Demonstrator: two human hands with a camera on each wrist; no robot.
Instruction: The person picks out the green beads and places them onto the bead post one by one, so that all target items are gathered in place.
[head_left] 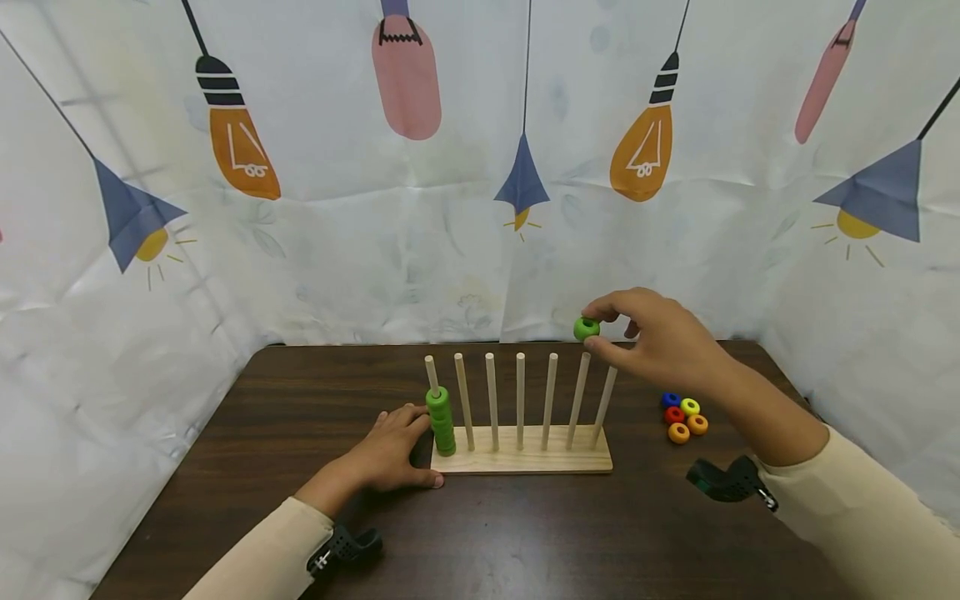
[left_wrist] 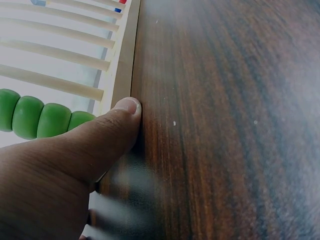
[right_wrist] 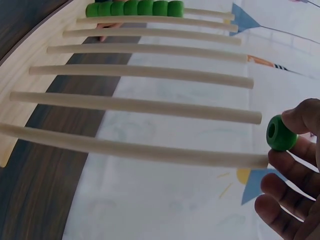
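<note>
A green bead (head_left: 587, 328) with a hole through it is pinched between thumb and fingers of my right hand (head_left: 660, 337), above the right end of the peg rack. In the right wrist view that green bead (right_wrist: 281, 133) is close to the tip of the nearest peg (right_wrist: 200, 156). The rack has a pale wooden base (head_left: 525, 462) and several upright pegs. Several green beads (head_left: 441, 422) are stacked on its leftmost peg. My left hand (head_left: 390, 450) touches the base's left end, its thumb (left_wrist: 117, 120) lying along the front corner.
Loose beads lie on the dark wooden table (head_left: 510, 533) right of the rack: a blue bead (head_left: 671, 401), a yellow bead (head_left: 690, 407), a red bead (head_left: 673, 415) and orange beads (head_left: 678, 432). A patterned cloth (head_left: 337, 250) hangs behind the table.
</note>
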